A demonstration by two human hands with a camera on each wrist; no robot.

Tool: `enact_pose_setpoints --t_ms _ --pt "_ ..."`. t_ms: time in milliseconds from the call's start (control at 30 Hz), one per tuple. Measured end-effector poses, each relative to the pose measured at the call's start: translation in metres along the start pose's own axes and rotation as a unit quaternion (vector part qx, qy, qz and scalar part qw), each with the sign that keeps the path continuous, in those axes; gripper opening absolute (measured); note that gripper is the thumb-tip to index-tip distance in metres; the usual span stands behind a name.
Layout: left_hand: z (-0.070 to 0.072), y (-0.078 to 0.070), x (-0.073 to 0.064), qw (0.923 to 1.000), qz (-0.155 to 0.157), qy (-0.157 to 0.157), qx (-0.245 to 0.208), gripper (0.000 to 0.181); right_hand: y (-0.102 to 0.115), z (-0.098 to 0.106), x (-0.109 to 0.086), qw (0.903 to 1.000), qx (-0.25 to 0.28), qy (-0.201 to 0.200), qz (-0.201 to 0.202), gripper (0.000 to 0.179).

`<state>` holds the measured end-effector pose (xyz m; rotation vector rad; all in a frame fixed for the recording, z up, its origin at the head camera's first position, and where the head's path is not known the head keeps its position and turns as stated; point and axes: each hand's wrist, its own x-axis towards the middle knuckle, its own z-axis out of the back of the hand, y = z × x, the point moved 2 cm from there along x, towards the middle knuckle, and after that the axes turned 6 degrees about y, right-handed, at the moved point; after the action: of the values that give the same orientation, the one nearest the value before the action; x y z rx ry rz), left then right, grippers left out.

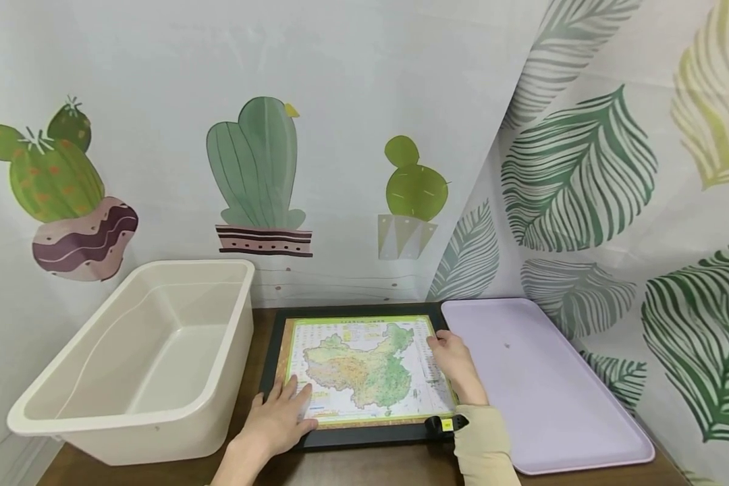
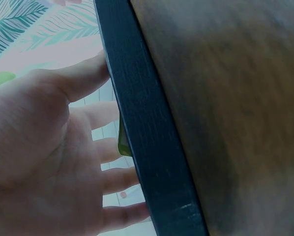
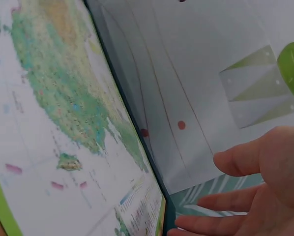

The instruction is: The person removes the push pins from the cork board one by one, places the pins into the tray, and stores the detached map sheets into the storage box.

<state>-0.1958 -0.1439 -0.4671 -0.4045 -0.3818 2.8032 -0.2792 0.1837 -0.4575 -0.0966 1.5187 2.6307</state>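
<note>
A colourful map board (image 1: 364, 368) with a green border lies inside a black frame (image 1: 364, 437) in the head view, with a brown strip showing along its left and bottom. My left hand (image 1: 277, 413) rests spread over the lower left corner, fingertips on the map. In the left wrist view its straight fingers (image 2: 118, 179) reach over the frame's dark edge (image 2: 147, 108). At the map's right edge is my right hand (image 1: 455, 361), fingers bent loosely. The right wrist view shows that hand (image 3: 265, 191) with thumb and fingers apart, beside the map's face (image 3: 63, 123).
To the left stands a deep cream plastic basin (image 1: 231, 351). A flat lilac tray (image 1: 541, 385) lies close against the frame's right side. Both rest on a brown wooden table (image 1: 364, 469), with a printed cactus-and-leaf curtain (image 1: 340, 54) behind. A black wrist strap (image 1: 446, 424) is on my right wrist.
</note>
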Motion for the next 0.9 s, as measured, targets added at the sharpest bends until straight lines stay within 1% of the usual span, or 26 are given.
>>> enact_pose_setpoints --t_ms 133,267,367,467,533,600,633,700,733,800,900 --pt "0.0010 0.0001 0.0001 1.0000 0.001 0.002 0.001 0.065 0.0014 -0.0007 0.0014 0.9999 -0.013 -0.010 0.000 0.055" --pt "0.0025 0.0003 0.0015 1.0000 0.002 0.004 0.003 0.066 0.0022 0.0023 0.0014 0.9999 0.001 -0.014 -0.005 0.055" --pt "0.0031 0.0002 0.0019 1.0000 0.003 0.001 0.006 0.067 0.0006 0.0051 0.0019 0.9994 0.030 -0.013 -0.011 0.055" --pt "0.0030 0.0001 0.0018 0.9999 0.004 -0.003 0.009 0.068 -0.0043 0.0042 0.0059 0.9955 0.094 0.001 -0.016 0.053" --pt "0.0029 0.0000 0.0016 0.9999 0.004 -0.004 0.009 0.068 -0.0063 0.0026 0.0080 0.9935 0.112 0.008 -0.019 0.053" --pt "0.0022 -0.0007 0.0016 1.0000 0.002 -0.004 0.006 0.068 -0.0063 0.0033 0.0078 0.9932 0.112 0.020 -0.026 0.054" --pt "0.0018 -0.0009 0.0016 1.0000 0.001 -0.004 0.004 0.068 -0.0058 0.0039 0.0071 0.9940 0.103 0.023 -0.030 0.055" --pt "0.0015 -0.0011 0.0013 1.0000 0.000 -0.003 0.000 0.068 -0.0035 0.0060 0.0045 0.9969 0.065 0.024 -0.036 0.059" --pt "0.0010 -0.0010 0.0012 1.0000 0.001 -0.001 -0.001 0.068 -0.0025 0.0070 0.0036 0.9973 0.056 0.028 -0.039 0.060" --pt "0.0010 -0.0007 0.0009 1.0000 0.003 0.001 -0.001 0.068 -0.0024 0.0069 0.0036 0.9972 0.055 0.028 -0.041 0.060" --pt "0.0015 0.0002 0.0003 1.0000 0.007 0.003 0.001 0.068 -0.0031 0.0061 0.0057 0.9956 0.082 0.024 -0.037 0.060"
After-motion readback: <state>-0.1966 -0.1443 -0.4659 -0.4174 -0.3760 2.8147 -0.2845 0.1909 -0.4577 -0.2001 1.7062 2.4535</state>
